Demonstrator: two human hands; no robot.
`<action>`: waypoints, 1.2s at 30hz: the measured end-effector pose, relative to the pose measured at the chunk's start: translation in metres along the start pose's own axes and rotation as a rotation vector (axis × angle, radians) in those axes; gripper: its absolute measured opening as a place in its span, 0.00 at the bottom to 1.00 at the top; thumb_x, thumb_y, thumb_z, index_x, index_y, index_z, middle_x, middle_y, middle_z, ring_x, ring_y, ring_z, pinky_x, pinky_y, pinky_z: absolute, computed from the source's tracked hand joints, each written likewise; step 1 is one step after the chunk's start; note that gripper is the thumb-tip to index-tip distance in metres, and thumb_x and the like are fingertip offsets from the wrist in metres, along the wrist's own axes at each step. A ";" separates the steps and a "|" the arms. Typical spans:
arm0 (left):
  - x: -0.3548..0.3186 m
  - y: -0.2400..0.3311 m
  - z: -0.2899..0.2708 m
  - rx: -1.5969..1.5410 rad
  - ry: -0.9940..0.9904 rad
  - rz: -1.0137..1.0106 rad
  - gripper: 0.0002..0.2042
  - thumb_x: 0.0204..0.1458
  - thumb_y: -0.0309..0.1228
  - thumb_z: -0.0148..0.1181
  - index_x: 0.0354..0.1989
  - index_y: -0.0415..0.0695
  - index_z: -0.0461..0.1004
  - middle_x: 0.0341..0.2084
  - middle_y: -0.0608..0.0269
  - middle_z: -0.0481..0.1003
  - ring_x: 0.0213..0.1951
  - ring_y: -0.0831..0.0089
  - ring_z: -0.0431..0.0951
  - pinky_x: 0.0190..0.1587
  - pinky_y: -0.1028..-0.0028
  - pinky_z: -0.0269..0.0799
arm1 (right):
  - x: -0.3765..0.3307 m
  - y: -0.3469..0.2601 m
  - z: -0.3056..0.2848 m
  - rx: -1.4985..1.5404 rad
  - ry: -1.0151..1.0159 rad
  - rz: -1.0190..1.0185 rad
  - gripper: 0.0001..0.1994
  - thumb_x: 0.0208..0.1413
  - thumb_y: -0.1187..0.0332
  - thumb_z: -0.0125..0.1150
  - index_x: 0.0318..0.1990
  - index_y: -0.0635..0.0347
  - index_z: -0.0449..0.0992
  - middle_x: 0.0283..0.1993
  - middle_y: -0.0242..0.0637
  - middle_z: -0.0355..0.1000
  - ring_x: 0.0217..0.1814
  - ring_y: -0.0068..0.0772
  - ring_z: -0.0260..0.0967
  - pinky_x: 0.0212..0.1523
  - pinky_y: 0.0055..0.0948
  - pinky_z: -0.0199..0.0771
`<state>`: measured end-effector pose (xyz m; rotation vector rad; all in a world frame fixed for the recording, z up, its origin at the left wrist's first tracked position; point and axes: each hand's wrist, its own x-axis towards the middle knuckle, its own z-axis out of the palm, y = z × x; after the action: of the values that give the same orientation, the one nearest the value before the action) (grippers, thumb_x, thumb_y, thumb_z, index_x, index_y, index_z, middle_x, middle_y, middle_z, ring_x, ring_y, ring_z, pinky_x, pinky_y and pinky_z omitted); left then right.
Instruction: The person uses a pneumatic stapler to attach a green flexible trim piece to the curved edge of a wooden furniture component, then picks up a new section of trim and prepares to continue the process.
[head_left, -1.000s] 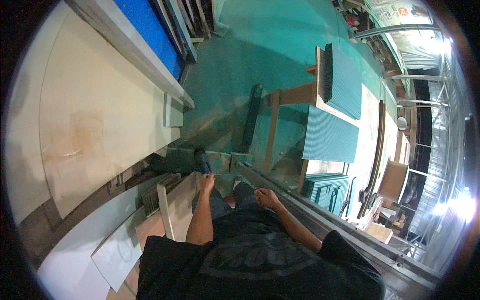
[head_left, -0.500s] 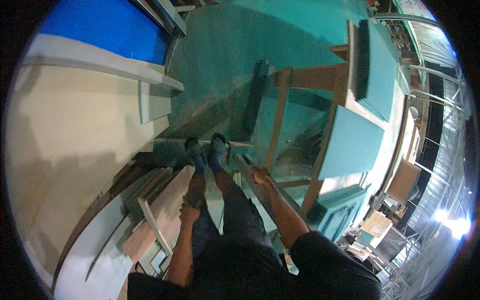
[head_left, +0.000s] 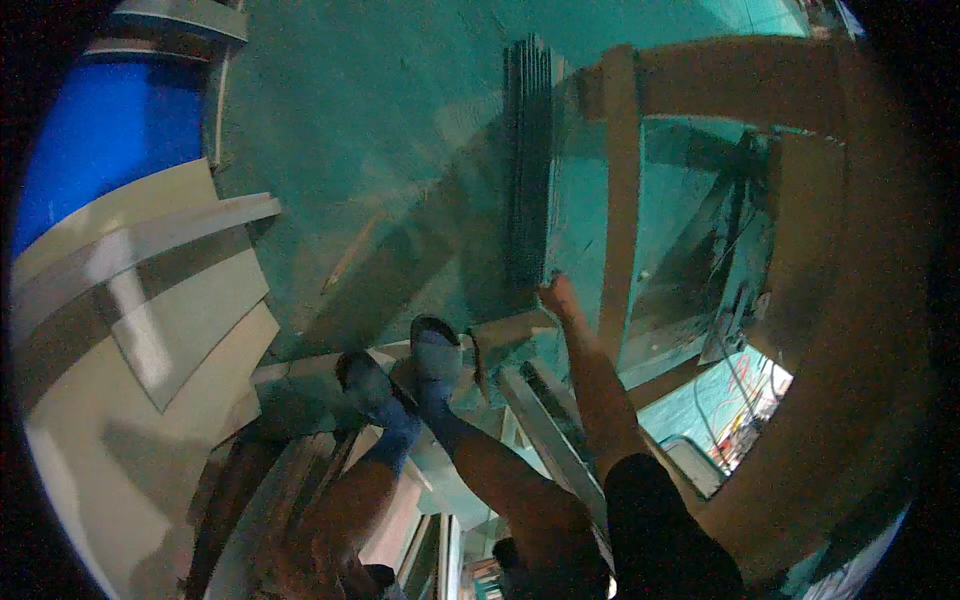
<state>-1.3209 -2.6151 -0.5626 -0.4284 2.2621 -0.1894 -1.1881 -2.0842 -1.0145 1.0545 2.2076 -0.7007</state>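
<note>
My right hand [head_left: 560,297] reaches down and forward to the near end of a stack of thin dark panels [head_left: 530,170] standing on edge on the floor. Its fingers look bent and closed at the panel corner; what they hold, if anything, is hidden. My left hand [head_left: 335,560] is a dark blur by my left knee at the bottom, its fingers not readable. My legs are bent, with both feet in dark slip-on footwear close together behind a low ledge [head_left: 300,378].
Right of my arm stands a brown wooden frame table [head_left: 622,200], its broad edge filling the right side. Large cream boards [head_left: 120,480] and a pale grey beam [head_left: 160,225] lie at left, near a blue surface [head_left: 110,130]. Upright timber strips [head_left: 545,430] stand beside my legs.
My view has dropped lower and nearer the floor, with my knees bending. My right hand has moved forward to the panel stack. My left hand has gone down toward my knee.
</note>
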 end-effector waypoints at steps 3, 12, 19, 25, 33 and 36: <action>0.016 0.009 -0.005 0.042 -0.010 0.003 0.38 0.47 0.60 0.63 0.58 0.41 0.74 0.53 0.39 0.73 0.57 0.43 0.71 0.60 0.52 0.66 | 0.049 0.064 0.038 -0.051 0.175 0.117 0.39 0.49 0.49 0.70 0.61 0.67 0.63 0.46 0.61 0.73 0.43 0.58 0.75 0.41 0.50 0.75; 0.035 0.000 0.010 0.058 0.060 0.070 0.33 0.48 0.56 0.63 0.53 0.41 0.75 0.47 0.41 0.75 0.51 0.44 0.74 0.53 0.53 0.69 | 0.022 0.018 0.043 -0.077 0.344 -0.058 0.24 0.56 0.50 0.61 0.50 0.62 0.71 0.37 0.53 0.74 0.39 0.53 0.75 0.44 0.44 0.76; 0.019 -0.023 0.033 -0.021 0.060 0.152 0.29 0.49 0.54 0.63 0.50 0.41 0.76 0.42 0.43 0.77 0.46 0.44 0.76 0.48 0.54 0.72 | -0.037 -0.023 -0.015 0.044 0.306 0.039 0.20 0.54 0.58 0.67 0.46 0.65 0.73 0.39 0.54 0.76 0.42 0.54 0.77 0.41 0.48 0.76; 0.011 -0.048 0.055 -0.077 0.044 0.260 0.26 0.50 0.51 0.63 0.47 0.41 0.78 0.38 0.45 0.79 0.41 0.45 0.78 0.44 0.54 0.74 | -0.155 -0.130 -0.099 0.170 0.228 0.212 0.24 0.51 0.57 0.70 0.47 0.67 0.74 0.39 0.54 0.77 0.42 0.55 0.77 0.41 0.50 0.74; -0.001 -0.045 0.032 -0.135 -0.081 0.495 0.25 0.54 0.49 0.61 0.50 0.38 0.76 0.39 0.44 0.79 0.42 0.45 0.79 0.44 0.53 0.75 | -0.337 -0.167 -0.139 0.031 0.310 0.289 0.21 0.50 0.50 0.68 0.31 0.63 0.78 0.34 0.49 0.79 0.35 0.49 0.78 0.37 0.41 0.76; -0.034 -0.060 0.006 -0.296 -0.188 0.561 0.28 0.57 0.48 0.58 0.55 0.36 0.73 0.44 0.42 0.78 0.46 0.46 0.78 0.47 0.52 0.73 | -0.420 -0.202 -0.182 0.463 0.103 0.355 0.23 0.51 0.47 0.65 0.23 0.61 0.78 0.30 0.48 0.78 0.30 0.44 0.77 0.34 0.40 0.76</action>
<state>-1.2813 -2.6582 -0.5266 0.0506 2.1350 0.4573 -1.1869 -2.2832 -0.5558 1.6941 1.9027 -1.0351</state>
